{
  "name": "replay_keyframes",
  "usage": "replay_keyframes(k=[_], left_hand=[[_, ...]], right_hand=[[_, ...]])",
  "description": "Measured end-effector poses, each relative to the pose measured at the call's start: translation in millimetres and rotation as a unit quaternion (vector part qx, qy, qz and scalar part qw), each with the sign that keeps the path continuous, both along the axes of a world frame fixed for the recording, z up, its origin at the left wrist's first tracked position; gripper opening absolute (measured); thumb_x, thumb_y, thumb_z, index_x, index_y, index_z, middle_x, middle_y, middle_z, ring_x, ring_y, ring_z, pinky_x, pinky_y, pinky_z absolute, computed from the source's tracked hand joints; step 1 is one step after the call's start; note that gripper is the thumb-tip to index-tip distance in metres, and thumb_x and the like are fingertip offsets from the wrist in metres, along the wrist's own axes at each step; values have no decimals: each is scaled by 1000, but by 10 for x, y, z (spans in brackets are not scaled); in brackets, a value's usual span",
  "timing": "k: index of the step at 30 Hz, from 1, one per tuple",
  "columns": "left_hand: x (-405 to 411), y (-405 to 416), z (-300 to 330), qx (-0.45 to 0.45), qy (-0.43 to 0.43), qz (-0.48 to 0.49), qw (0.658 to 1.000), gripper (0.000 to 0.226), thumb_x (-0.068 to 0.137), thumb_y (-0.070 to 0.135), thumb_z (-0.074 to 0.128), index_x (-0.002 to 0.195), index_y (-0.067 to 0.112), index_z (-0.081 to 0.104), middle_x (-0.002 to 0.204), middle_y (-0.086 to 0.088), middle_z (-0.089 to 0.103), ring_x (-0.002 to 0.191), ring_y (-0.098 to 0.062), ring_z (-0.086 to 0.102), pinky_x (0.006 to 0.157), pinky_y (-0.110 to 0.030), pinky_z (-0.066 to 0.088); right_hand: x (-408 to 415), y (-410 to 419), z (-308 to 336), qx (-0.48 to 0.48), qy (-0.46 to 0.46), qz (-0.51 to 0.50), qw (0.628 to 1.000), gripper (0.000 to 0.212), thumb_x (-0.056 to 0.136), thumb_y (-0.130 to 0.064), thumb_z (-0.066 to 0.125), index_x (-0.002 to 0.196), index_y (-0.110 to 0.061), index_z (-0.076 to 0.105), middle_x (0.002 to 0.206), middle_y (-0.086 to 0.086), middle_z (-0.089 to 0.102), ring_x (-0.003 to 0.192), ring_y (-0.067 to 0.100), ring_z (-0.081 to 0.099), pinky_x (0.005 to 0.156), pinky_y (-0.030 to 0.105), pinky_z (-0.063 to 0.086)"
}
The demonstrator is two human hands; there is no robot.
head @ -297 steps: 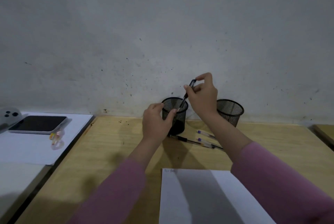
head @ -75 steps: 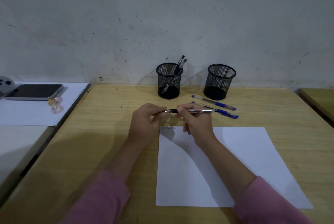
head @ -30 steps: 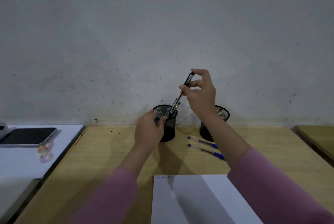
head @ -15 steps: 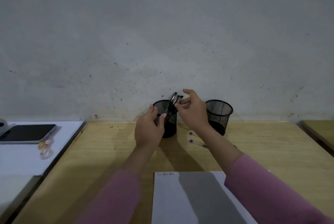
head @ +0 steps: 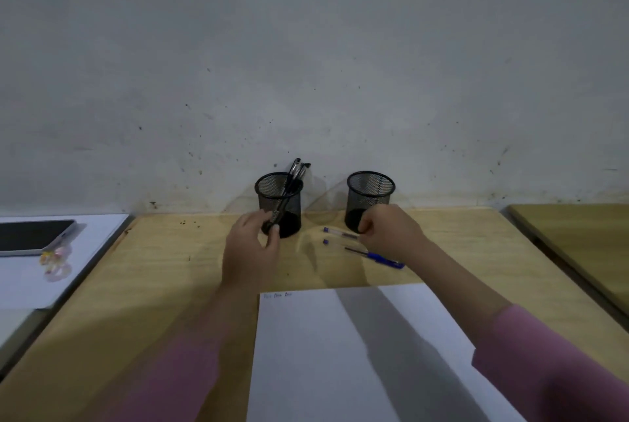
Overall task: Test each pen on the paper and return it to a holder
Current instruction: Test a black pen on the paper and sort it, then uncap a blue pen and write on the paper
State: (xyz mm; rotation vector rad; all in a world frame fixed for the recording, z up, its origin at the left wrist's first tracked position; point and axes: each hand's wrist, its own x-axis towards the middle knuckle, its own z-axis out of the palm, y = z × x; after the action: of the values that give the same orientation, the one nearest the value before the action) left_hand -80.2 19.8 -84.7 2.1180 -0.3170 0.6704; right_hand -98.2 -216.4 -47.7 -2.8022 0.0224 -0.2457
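Two black mesh holders stand by the wall. The left holder (head: 279, 198) has three black pens (head: 296, 170) leaning in it; the right holder (head: 371, 195) looks empty. My left hand (head: 250, 251) sits against the left holder's base, fingers loosely curved. My right hand (head: 391, 234) is in front of the right holder, and its curled fingers pinch the far blue pen (head: 340, 234) lying on the table. A second blue pen (head: 374, 255) lies just in front of it. The white paper (head: 340, 353) lies near me, with small scribbles (head: 277, 295) at its top left corner.
A phone (head: 30, 236) and a small clear trinket (head: 54, 260) lie on a white sheet (head: 78, 282) on the neighbouring surface to the left. Another wooden table (head: 578, 238) stands to the right. The grey wall rises right behind the holders.
My right hand dropped the black pen into the left holder, then came down to the blue pens and took hold of one. My left hand slid down the left holder to its base.
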Motion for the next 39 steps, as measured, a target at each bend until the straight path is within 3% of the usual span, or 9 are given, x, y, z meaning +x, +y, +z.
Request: replay_keyframes(k=[7, 14, 18, 21, 23, 27, 30, 34, 39], left_hand=[[-474, 391, -280, 128, 95, -6, 987, 33, 85, 20, 61, 117, 12, 62, 124, -6, 60, 112, -24, 55, 91, -31, 42], [-450, 406, -395, 131, 102, -17, 986, 23, 87, 23, 58, 105, 12, 68, 115, -5, 64, 104, -19, 57, 87, -27, 43], [-624, 554, -369, 138, 92, -6, 986, 23, 88, 24, 56, 105, 11, 67, 113, -5, 65, 101, -18, 57, 84, -26, 43], [-796, 715, -310, 89, 63, -25, 994, 16, 89, 24, 56, 96, 16, 68, 98, 2, 67, 90, -10, 58, 80, -31, 50], [-846, 686, -246, 37, 34, -44, 998, 15, 87, 32, 58, 94, 21, 67, 93, 9, 66, 87, -2, 59, 75, -27, 51], [-1012, 436, -166, -67, 44, -93, 992, 38, 71, 37, 73, 103, 19, 66, 101, 13, 65, 97, 3, 58, 77, -5, 43], [-1018, 234, -138, -67, 27, -132, 989, 44, 65, 21, 82, 106, 16, 66, 99, 11, 66, 91, 0, 62, 76, -8, 46], [-1024, 177, -72, -67, -40, -122, 989, 23, 70, 13, 78, 92, 11, 71, 82, 4, 69, 77, -5, 64, 70, -16, 50], [-1036, 210, -55, -23, -51, -118, 991, 11, 79, 16, 69, 89, 11, 72, 75, 4, 69, 68, -7, 62, 63, -26, 52]], right_hand=[[-181, -142, -195, -112, 82, -27, 990, 18, 83, -14, 57, 98, -10, 65, 102, 11, 61, 95, 30, 60, 68, 30, 44], [-157, -150, -290, -147, 63, -26, 987, 24, 85, -13, 49, 105, -12, 63, 107, 11, 58, 99, 31, 58, 72, 34, 44], [-460, 199, -213, 153, -61, -38, 986, 5, 78, -9, 58, 81, -6, 61, 71, 6, 65, 66, 21, 64, 59, 28, 50], [-740, 614, -72, 498, -33, -25, 866, 13, 82, 5, 57, 73, -5, 54, 57, 5, 65, 49, 9, 66, 52, 20, 53], [-791, 759, -40, 613, 13, -13, 790, 15, 86, 6, 53, 74, -4, 51, 56, 6, 68, 55, 15, 70, 60, 27, 58], [-849, 946, -86, 681, 48, -3, 731, 14, 88, 5, 51, 78, -4, 53, 73, 15, 73, 73, 28, 73, 77, 41, 58], [-884, 1019, -134, 679, 55, -6, 732, 9, 87, 3, 53, 81, -3, 56, 80, 19, 73, 79, 31, 73, 85, 46, 56], [-921, 1073, -149, 662, 50, 2, 748, 13, 88, -1, 57, 76, -7, 58, 63, 8, 65, 59, 17, 65, 67, 37, 57], [-860, 1150, -102, 592, -21, -13, 806, 15, 93, -16, 57, 80, -9, 62, 57, 1, 51, 45, 10, 44, 48, 27, 41]])
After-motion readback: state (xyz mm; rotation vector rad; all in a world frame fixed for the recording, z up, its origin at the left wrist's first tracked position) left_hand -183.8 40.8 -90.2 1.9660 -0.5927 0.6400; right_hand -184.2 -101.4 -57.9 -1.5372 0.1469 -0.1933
